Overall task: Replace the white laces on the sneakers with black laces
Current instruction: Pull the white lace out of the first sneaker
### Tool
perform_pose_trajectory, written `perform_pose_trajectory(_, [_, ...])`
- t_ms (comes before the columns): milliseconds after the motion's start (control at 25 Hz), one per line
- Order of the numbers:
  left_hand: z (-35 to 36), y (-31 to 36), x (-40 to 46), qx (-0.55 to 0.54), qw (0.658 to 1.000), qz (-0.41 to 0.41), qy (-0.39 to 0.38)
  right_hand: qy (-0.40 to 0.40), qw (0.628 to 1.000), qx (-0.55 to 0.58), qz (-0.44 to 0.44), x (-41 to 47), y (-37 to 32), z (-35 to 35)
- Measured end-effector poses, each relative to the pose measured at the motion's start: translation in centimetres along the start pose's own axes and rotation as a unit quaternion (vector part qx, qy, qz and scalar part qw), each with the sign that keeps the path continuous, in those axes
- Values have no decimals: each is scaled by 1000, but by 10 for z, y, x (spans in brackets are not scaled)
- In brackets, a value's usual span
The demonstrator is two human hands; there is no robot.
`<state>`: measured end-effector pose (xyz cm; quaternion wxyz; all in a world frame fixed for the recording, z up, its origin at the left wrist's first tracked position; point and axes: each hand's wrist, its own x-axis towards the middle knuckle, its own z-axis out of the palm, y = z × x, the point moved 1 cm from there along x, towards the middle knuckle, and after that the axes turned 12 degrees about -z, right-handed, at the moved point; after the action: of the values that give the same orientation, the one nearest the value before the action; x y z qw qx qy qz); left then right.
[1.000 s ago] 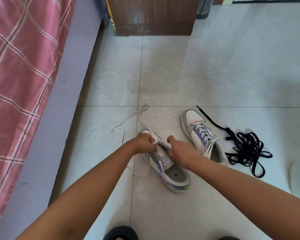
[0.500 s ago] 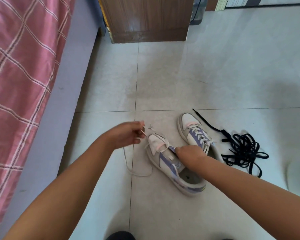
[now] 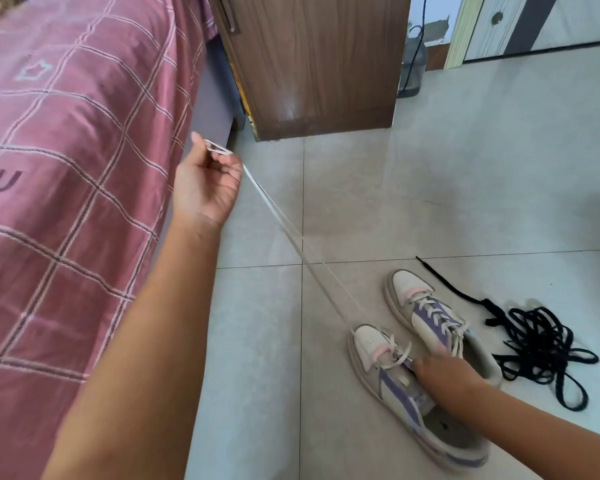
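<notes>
Landmark: the near sneaker [image 3: 406,393], which lies on the tiled floor [image 3: 465,188] with its toe pointing away from the person
Left hand: the left hand [image 3: 207,183] is raised far up and to the left of the near sneaker, in front of the bed edge; its fingers are closed on the white lace [image 3: 291,237], and a small loop of lace shows above the fingertips
White lace: it runs tight, as two thin strands side by side, from the left hand down to the toe end of the near sneaker; some crossings of it are still in the eyelets just behind the toe
Right hand: the right hand [image 3: 447,372] rests on the tongue area of the near sneaker, pressing on it; the fingers are bent down over the shoe, but I cannot tell if they grip something
Second sneaker: the other sneaker [image 3: 430,317] lies just beside the near sneaker on its right and a little farther away, almost parallel; its white lace is still fully threaded
Black laces: the black laces [image 3: 537,344] lie in a loose tangled pile on the floor to the right of the near sneaker, beyond the other sneaker; one end stretches out straight toward the far side
Bed: a bed with a pink checked cover [image 3: 66,168] fills the space to the left of the near sneaker
Cabinet: a brown wooden cabinet [image 3: 312,64] stands well beyond the near sneaker, next to the head of the bed
</notes>
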<state>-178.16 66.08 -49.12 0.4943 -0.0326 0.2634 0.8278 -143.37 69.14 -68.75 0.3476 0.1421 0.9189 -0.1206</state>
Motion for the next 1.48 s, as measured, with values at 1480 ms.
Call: perform_pose_trajectory(1480, [-199, -221, -91, 922, 346, 59, -162, 38, 999, -2, 13, -8, -3, 5])
